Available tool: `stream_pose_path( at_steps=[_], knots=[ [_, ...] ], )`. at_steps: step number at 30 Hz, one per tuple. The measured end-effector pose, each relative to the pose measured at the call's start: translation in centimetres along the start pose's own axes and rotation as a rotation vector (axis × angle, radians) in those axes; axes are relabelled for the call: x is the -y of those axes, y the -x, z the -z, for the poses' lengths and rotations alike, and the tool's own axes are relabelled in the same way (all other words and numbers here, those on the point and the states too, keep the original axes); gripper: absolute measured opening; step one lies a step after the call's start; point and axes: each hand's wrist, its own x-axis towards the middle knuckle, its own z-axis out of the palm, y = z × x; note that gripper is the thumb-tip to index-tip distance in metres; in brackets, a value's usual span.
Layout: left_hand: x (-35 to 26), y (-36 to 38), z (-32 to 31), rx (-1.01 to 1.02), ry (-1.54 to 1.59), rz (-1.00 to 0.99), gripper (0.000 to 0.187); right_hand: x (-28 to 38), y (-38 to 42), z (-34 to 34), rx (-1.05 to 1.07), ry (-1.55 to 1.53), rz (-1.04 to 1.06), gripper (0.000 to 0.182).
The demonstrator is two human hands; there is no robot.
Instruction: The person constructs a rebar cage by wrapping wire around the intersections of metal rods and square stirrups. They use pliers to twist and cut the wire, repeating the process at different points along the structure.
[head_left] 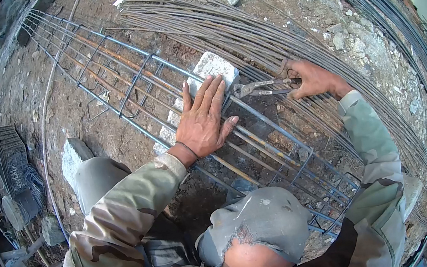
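My left hand (202,120) lies flat across the bars of a long rebar cage (271,123), fingers stretched out and slightly spread. Both blue-grey and rusty bars run through the cage, with square stirrups around them. My right hand (315,78) is closed around the handles of a pair of pincers (262,84). The pincers' jaws are at the cage's upper bar, just right of my left fingers. Whether they grip a tie wire there is too small to tell. A pale stone block (215,67) sits under the cage by my left fingertips.
Bundles of long steel rods (198,23) lie on the ground beyond the cage and curve down the right side. A thin pale hose (46,108) runs along the left. A rock (73,156) stands beside my knee (261,222), which shows through torn trousers.
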Motion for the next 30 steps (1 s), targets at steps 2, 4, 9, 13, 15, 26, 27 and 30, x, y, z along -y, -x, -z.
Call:
stream_pose_path(
  at_steps=[2, 4, 9, 13, 15, 26, 27, 30],
  knots=[
    [0.0, 0.1, -0.1, -0.013, 0.003, 0.011, 0.081, 0.4, 1.3, 0.2, -0.274, 0.642, 0.332, 0.051],
    [0.0, 0.2, -0.3, -0.032, 0.002, 0.008, 0.080, 1.0, 2.3, -0.9, -0.513, 0.867, 0.532, 0.050],
    [0.0, 0.4, -0.5, -0.040, -0.002, 0.015, 0.082, 0.8, 1.8, 0.5, -0.850, 1.336, 0.805, 0.031],
    [0.2, 0.5, -0.5, -0.067, 0.013, 0.014, 0.084, 0.9, 0.2, 2.3, -0.511, 1.013, 0.439, 0.029],
    [0.0, 0.8, -0.5, -0.068, 0.032, 0.016, 0.084, 2.6, -0.8, 3.7, -0.117, 0.615, 0.038, 0.048],
    [0.6, 1.1, -0.8, -0.095, 0.084, 0.032, 0.083, 8.8, 2.9, 3.5, -0.153, 0.997, 0.208, 0.052],
    [0.7, 1.1, -0.8, -0.095, 0.092, 0.029, 0.082, 9.2, 3.7, 3.1, -0.287, 1.192, 0.325, 0.049],
    [0.7, 1.2, -1.0, -0.109, 0.122, 0.044, 0.081, 11.9, 4.4, 2.7, -0.420, 1.523, 0.662, 0.043]
  ],
)
